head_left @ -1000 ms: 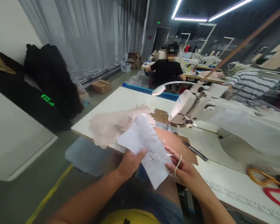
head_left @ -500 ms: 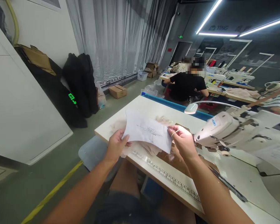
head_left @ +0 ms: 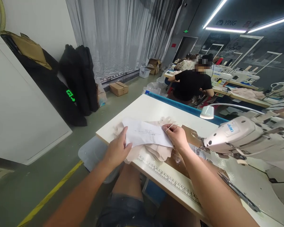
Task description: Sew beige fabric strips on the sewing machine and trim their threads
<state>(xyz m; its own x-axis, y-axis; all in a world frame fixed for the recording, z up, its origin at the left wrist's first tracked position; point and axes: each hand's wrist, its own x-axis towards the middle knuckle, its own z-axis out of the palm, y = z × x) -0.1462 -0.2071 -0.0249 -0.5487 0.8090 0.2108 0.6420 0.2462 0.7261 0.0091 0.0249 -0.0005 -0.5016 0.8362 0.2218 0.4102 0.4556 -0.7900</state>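
Note:
A white paper pattern piece (head_left: pixel 145 134) with a printed line and small text lies just over crumpled pale pink fabric (head_left: pixel 159 153) on the sewing table. My left hand (head_left: pixel 118 147) grips the paper's left edge, with the thumb along its lower corner. At the right end, my right hand (head_left: pixel 176 136) pinches the paper's upper corner between thumb and fingers. A thin pale loop crosses the fingers of that hand; whether it is a ring or a band I cannot tell. The paper covers much of the fabric.
A sewing machine (head_left: pixel 229 130) with a small lamp (head_left: pixel 207 112) stands to the right. Scissors (head_left: pixel 239 192) lie near my right forearm. A ruler scale (head_left: pixel 168 179) runs along the table's front edge. Ahead, a person in black (head_left: pixel 191 83) sits at another table.
The paper has come down toward the fabric and lies flatter, with both hands still on its ends. My left hand has turned, its fingers now more along the left edge. The view has shifted slightly.

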